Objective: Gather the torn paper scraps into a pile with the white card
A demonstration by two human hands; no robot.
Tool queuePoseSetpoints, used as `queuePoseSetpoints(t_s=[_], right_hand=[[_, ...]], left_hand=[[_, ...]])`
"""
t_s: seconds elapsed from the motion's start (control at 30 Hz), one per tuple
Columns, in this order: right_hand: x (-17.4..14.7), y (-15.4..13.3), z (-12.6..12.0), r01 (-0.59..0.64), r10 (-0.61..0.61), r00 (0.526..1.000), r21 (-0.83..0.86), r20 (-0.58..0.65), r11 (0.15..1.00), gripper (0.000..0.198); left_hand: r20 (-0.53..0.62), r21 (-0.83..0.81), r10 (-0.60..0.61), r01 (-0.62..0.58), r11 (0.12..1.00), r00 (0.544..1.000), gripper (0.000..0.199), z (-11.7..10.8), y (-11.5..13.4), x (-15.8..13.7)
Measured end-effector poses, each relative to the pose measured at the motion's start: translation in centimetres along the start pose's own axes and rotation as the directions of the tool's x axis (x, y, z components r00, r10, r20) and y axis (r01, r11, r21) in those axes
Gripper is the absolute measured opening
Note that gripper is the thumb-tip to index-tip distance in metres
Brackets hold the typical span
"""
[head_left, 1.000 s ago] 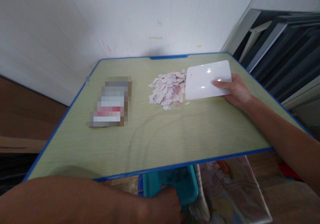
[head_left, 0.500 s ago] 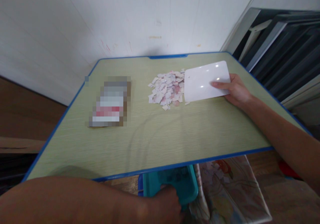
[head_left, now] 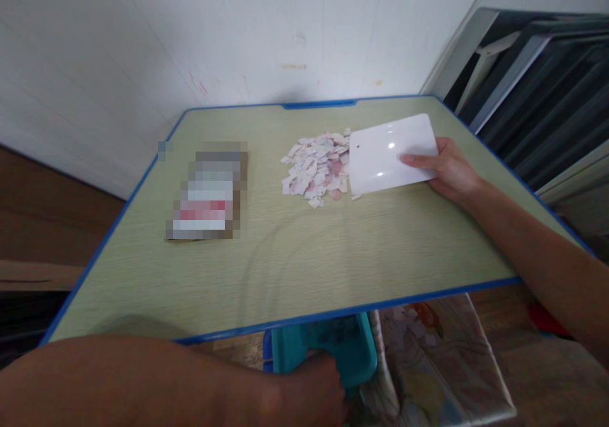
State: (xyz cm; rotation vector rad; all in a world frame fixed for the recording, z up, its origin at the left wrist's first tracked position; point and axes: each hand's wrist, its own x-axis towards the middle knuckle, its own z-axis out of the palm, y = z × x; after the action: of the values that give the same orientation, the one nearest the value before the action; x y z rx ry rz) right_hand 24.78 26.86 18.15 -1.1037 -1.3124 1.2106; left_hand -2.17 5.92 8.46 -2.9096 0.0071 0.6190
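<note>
My right hand is closed on a white plastic scraper, a thin sheet with rounded corners and a small hole, thumb on top. Its left edge touches the right side of a heap of white and pinkish paper scraps on the table. Below the table's front edge, my left hand is closed round the near rim of a teal plastic bin. Its fingertips are mostly hidden. Dark contents inside the bin are too dim to make out.
The pale table has a blue edge. A pixelated flat object lies on its left. A white wall stands behind, with dark panels leaning at right. A floral-patterned covered surface with paper scraps is below the front edge.
The view shifts very slightly and the scraper's tilt changes a little, moving the light spots on it. Both hands keep their grip, and the heap looks the same.
</note>
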Motion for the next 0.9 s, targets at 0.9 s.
queuePoseSetpoints(t_s=[0.9], right_hand=[[-0.56,-0.50,0.31,-0.006,-0.001,1.000,-0.215,-0.031,0.977,0.023]], left_hand=[[-0.037,-0.214,0.025,-0.033,0.976,0.999,0.038,0.52,0.14,-0.03]])
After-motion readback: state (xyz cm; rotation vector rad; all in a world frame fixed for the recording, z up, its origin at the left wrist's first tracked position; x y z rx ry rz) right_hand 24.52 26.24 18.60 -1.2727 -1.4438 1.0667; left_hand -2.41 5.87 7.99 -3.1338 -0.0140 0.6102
